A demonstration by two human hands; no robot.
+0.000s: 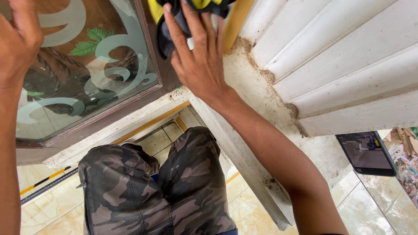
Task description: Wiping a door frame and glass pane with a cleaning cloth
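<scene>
Risk first, biggest item down.

The etched glass door panel (87, 65) is taking the left hand's weight. Judgement: if the door is swinging free, a harder push from the cloth side could be shifting it and the bracing hand could be slipping across the smooth glass.

The white ribbed wall moulding (348, 65) and the concrete ledge (261, 100) below it are carrying a brown line of dirt and debris along the joint. Likely problem: wiping nearby is dragging that grit onto the wood frame (237, 17) and scratching or smearing it instead of lifting it.

The person is crouching over the tiled floor (52, 217), camouflage trousers (152, 187) filling the lower middle. Loosened dirt would be falling straight onto the knees and the tiles.

A dark phone (365, 152) is lying on the lower right of the ledge, well apart from both hands. It is sitting near the edge; a swing of the right forearm could be knocking it off.

Hands:
- Right hand (198, 56): fingers stretched nearly flat, palm pressing a dark and yellow cloth (174, 21) against the door frame at the top centre. Pressing, not clenching; the cloth is bunching above the fingertips, partly out of view.
- Left hand (17, 39): open, fingers spread, resting on the upper left of the glass panel, holding nothing. Fingertips are cropped by the picture's edge.
</scene>
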